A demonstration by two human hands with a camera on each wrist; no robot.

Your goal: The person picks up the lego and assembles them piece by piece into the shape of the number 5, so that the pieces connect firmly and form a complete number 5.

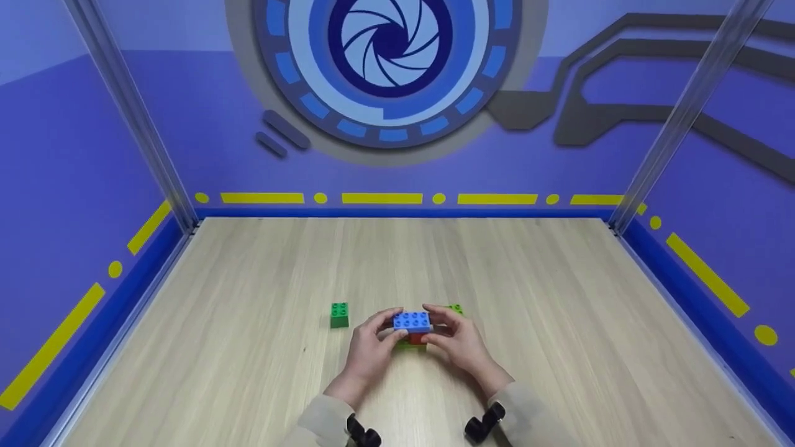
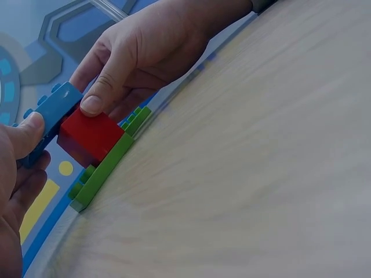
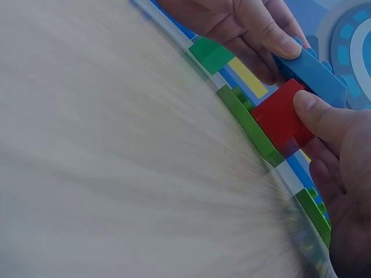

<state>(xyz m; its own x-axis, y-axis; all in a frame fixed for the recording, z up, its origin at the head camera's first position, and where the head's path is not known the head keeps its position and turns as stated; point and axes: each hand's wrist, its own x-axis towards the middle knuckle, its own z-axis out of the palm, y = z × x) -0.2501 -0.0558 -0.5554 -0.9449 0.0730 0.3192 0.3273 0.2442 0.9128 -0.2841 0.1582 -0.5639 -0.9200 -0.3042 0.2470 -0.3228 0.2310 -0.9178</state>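
My left hand (image 1: 371, 349) pinches one end of a blue brick (image 1: 411, 321) between thumb and fingers. Directly below is a red brick (image 2: 93, 136), which stands on a flat lime-green brick (image 2: 104, 174) with studs showing beside it. My right hand (image 1: 464, 345) grips the red brick, its thumb on the near face in the right wrist view; its other fingers are partly hidden behind the bricks. The blue brick looks slightly tilted over the red one. Whether it is seated on the studs, I cannot tell.
A dark green brick (image 1: 340, 315) stands on the wooden table (image 1: 248, 372), left of my hands. Another flat lime-green brick (image 3: 316, 214) lies behind my right hand, partly covered by it. Blue printed walls (image 1: 397, 177) enclose the table's back and sides.
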